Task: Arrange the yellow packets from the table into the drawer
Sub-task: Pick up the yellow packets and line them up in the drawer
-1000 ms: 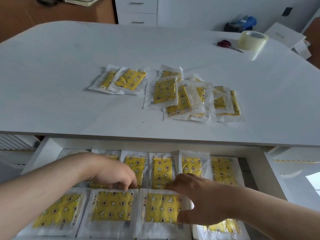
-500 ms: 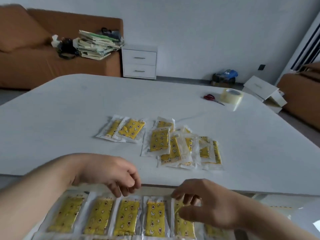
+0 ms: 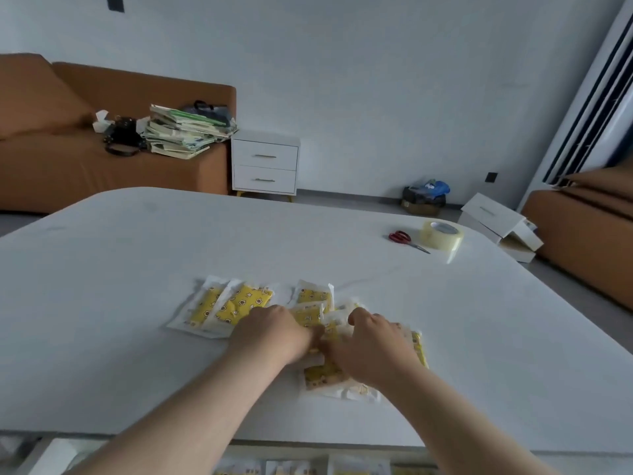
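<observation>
Two bare hands are out over the white table (image 3: 137, 269), and both are down on the spread of yellow packets (image 3: 245, 301), which lies well apart from the tape roll (image 3: 442, 234), off to its near-left. That's one tape roll, clear, and one pair of scissors (image 3: 404, 238) with red handles just beside the tape roll on its left

Counting packets now: two overlap at the end of the spread farthest from the tape roll. A third shows just beyond the left hand (image 3: 274, 332). The rest are a jumbled heap under the hands, too overlapped and covered to count

The left hand is knuckles up, fingers bent down into the heap. The right hand (image 3: 375, 342) is close beside it, on the side nearer the tape roll, and bent the same way. The fingertips are hidden, so I cannot tell whether either hand has hold of a packet

Farthest from the tape roll, under the table's near edge, one drawer (image 3: 51, 457) stands open. There is a row of packets inside, but only their blurred tops show, so I can't count them
</observation>
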